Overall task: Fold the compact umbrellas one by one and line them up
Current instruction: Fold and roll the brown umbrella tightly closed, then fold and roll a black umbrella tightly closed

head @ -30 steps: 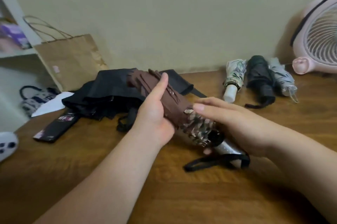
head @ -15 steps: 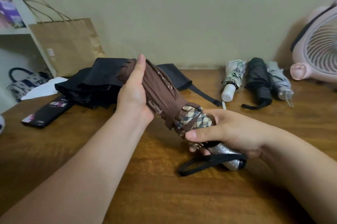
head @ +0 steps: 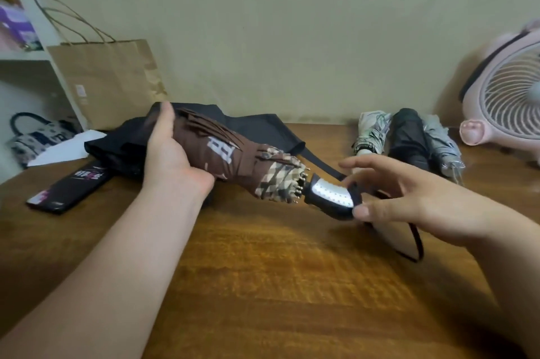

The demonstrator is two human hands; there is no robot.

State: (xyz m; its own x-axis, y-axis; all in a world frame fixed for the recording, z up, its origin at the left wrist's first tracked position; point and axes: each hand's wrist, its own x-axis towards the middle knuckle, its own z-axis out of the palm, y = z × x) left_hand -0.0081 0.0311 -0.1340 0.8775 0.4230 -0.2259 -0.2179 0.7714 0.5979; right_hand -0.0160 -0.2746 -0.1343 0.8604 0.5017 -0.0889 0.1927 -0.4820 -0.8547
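**Brown umbrella gripped by 2 hands over the table**

Clasped at mid-canopy by the left hand [head: 169,160]: palm against the near-left side of the brown umbrella [head: 222,157], 1 visible digit pointing up along the folds, the rest hidden behind the cloth. Held slanted and raised off the wooden table [head: 263,285], tip to the far left, handle [head: 330,193] to the near right, plaid hem bunched just above the handle. Pinched lightly at the handle's end by the right hand [head: 403,195] — thumb on the near edge, 1 fingertip on the far edge, the other fingers loosely spread and clear of it. Black wrist strap [head: 415,244] looping down below the right hand.

Behind, at far left, a black umbrella [head: 122,142] lying unfolded in a heap; just near-left of it, a flat dark packet [head: 70,186]. At far right, 3 folded umbrellas side by side near the wall — white patterned [head: 369,133], black [head: 407,136], grey [head: 438,139] — beside a pink fan [head: 502,101]. Paper bag [head: 108,81] upright against the wall at far left, next to a white shelf [head: 29,55]. Past the table's left edge, a patterned handbag [head: 38,136].
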